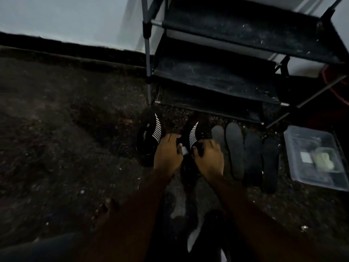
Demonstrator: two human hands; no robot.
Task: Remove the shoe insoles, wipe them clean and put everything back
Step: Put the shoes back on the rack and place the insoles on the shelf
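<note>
On dark speckled floor (56, 129) below a pale wall (66, 16) and black shoe rack (217, 76), left hand (167, 154) and right hand (208, 156) both grip one striped shoe (198, 129). Four insoles (235, 148) lie just right of it. Print inside the other shoe (149, 135) is illegible.

Shoe rack (217, 76), clear plastic box (309, 132)

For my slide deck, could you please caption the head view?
Left hand and right hand hold a striped shoe; four insoles lie beside it.
</note>
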